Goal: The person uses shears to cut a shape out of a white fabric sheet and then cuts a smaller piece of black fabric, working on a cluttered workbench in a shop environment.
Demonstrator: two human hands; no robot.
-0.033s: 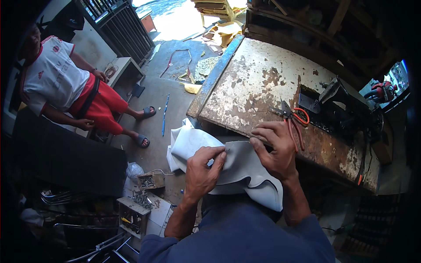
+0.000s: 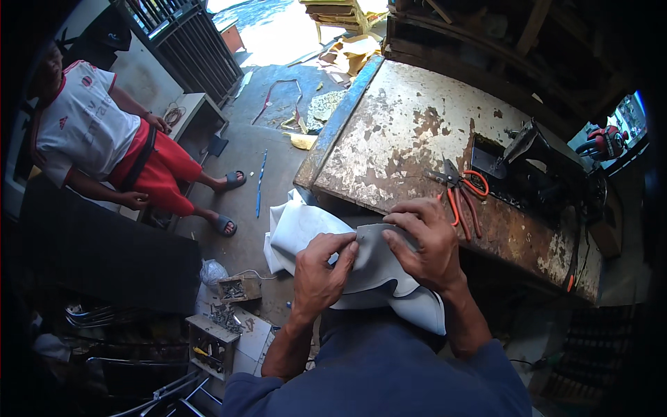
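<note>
A sheet of leatherette (image 2: 375, 262), grey on the side facing up and white on the other, lies draped over my lap with its lower edge in wavy folds. My left hand (image 2: 324, 267) pinches its upper left corner between thumb and fingers. Along the upper edge, my right hand (image 2: 425, 244) has its thumb in front and its fingers curled over the far side, closed on the sheet. White folds of material (image 2: 306, 226) hang beyond my left hand. On the bench near my right hand lie pliers (image 2: 460, 198) and orange-handled scissors (image 2: 476, 183).
A worn, peeling workbench (image 2: 389, 125) with a black sewing machine (image 2: 531, 149) stands ahead right. At the left stands a person (image 2: 104, 132) in a white shirt and red trousers. Wooden boxes of metal hardware (image 2: 212, 340) sit low left. A blue strip (image 2: 261, 184) lies on the floor.
My right hand has moved a little left and down onto the sheet's upper edge, uncovering more of the tool handles. My left hand keeps its pinch on the corner.
</note>
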